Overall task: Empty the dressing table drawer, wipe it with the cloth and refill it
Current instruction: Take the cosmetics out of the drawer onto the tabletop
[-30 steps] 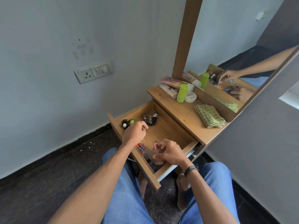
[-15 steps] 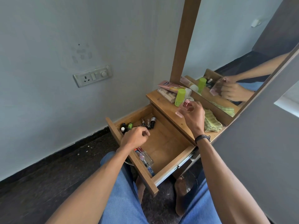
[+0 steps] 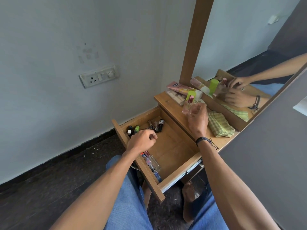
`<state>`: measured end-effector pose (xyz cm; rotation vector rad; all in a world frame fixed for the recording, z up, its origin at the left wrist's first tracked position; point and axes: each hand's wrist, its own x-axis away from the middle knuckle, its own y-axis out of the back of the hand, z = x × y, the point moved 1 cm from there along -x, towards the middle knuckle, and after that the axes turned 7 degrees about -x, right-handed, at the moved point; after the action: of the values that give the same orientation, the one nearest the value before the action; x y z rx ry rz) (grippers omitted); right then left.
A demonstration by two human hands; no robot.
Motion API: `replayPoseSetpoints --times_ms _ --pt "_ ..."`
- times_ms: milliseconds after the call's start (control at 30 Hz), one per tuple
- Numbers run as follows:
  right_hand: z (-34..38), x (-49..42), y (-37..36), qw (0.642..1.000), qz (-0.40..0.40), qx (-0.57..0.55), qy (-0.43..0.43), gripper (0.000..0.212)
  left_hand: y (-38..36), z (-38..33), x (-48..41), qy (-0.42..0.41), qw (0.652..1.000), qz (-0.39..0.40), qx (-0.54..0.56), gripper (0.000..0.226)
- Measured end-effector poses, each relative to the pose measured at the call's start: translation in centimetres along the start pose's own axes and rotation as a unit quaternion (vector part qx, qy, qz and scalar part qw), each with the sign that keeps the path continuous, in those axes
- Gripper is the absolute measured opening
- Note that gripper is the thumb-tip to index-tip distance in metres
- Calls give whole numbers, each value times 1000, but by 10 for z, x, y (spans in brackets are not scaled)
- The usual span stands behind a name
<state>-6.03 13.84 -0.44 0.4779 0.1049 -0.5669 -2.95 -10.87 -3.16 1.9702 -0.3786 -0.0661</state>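
view from a head camera, looking down at a person seated before a low wooden dressing table [image 3: 167,102] with a mirror [image 3: 249,39] at its back. the drawer [image 3: 172,146] is pulled fully out over the person's knees.

the right hand [image 3: 197,118] reaches over the table top, thumb and fingers curved round a clear pink-capped bottle [image 3: 188,106], which is upright beside a lime green tube [image 3: 191,94]. whether the bottle already rests on the wood cannot be told. the left hand [image 3: 142,140] hovers over the left side of the drawer, fingers curled in, with nothing visible in it.

the drawer is only partly emptied. small dark bottles [image 3: 155,126] lie in a row at its far end, more little bottles [image 3: 132,130] crowd the far left corner, and a clear vial with some pens [image 3: 151,161] lies along the left wall near the front. the middle of the drawer floor is bare wood.

the folded green checked cloth [image 3: 219,125] sits on the table, just right of the right hand, untouched.

this looks like the emptying step, one item being set down. next, the right hand should let go once the bottle stands steady, then return to the drawer for the remaining items; the small round bottles may roll, so each calls for a firm pinch.
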Motion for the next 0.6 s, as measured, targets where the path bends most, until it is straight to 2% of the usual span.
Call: replayPoseSetpoints --times_ms 200,467,533,600 --pt "-7 -7 -2 999 3 37 -5 27 -1 0 0 4 1000 -7 5 12" --pt "-2 0 0 999 10 34 6 22 -2 1 8 11 999 -37 -5 14" --pt "4 11 3 997 -4 45 58 16 -3 1 11 18 997 -69 -18 16" --pt "7 35 0 985 12 73 154 14 -6 3 13 19 994 -107 -27 20"
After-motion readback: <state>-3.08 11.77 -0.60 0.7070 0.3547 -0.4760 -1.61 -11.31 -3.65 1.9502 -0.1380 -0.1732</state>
